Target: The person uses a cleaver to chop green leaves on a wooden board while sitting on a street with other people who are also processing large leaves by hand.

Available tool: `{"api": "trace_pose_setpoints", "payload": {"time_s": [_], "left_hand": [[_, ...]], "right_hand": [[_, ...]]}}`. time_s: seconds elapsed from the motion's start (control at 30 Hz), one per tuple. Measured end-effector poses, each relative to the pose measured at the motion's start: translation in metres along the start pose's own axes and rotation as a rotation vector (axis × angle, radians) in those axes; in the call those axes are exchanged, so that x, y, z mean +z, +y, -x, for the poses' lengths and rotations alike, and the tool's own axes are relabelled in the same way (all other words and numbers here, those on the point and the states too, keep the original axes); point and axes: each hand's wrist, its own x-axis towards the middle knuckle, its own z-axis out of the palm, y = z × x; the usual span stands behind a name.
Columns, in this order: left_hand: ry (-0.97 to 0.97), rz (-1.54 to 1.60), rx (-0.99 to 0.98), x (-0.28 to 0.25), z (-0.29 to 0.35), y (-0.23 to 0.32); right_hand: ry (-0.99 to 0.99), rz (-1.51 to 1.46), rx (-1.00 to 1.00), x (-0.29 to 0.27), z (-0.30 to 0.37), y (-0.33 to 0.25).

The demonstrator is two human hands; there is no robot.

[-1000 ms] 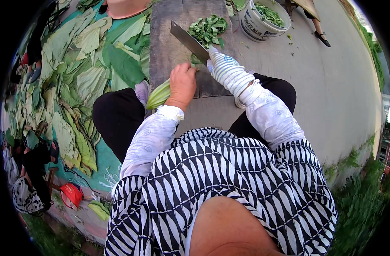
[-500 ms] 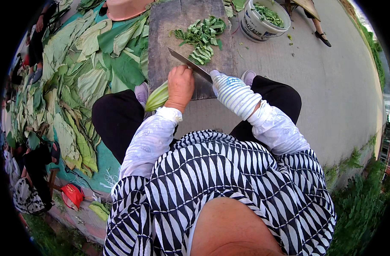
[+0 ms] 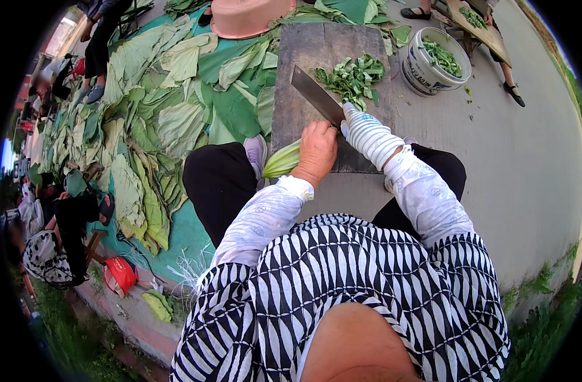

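My left hand [image 3: 317, 150], bare, is closed round a rolled bundle of green leaves [image 3: 283, 160] at the near edge of a wooden cutting board [image 3: 302, 54]. In a striped white glove, my right hand [image 3: 371, 135] grips a cleaver by its handle. The cleaver's broad blade [image 3: 318, 97] points away to the far left over the board, close to the left hand's fingers. Beyond the blade lies a loose heap of shredded leaves [image 3: 354, 75]. My gloved fingertips hide the heap's near end. The bundle's far end is hidden behind my left hand.
Right of the board stands a white bucket [image 3: 425, 77] holding shredded leaves. A pink basin [image 3: 248, 19] sits at the back. Large leaves [image 3: 183, 124] cover a green sheet to the left. Other people sit at left; a person's foot [image 3: 512, 92] and tilted board [image 3: 479, 28] show at far right.
The whole scene has shifted right and down in view. The cleaver's blade now shows more of its broad side, and my gloved hand has moved forward toward the shredded heap. Both grips stay closed.
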Motion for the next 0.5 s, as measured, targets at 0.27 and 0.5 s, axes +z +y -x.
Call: {"api": "trace_pose_setpoints", "payload": {"time_s": [0.27,0.5], "left_hand": [[-0.094,-0.045,0.007,-0.011,-0.001,0.008],[-0.099,-0.025,0.046,0.008,-0.002,0.009]], "right_hand": [[0.068,0.033,0.058,-0.006,-0.005,0.002],[0.209,0.02,-0.011,-0.01,-0.009,0.011]]}}
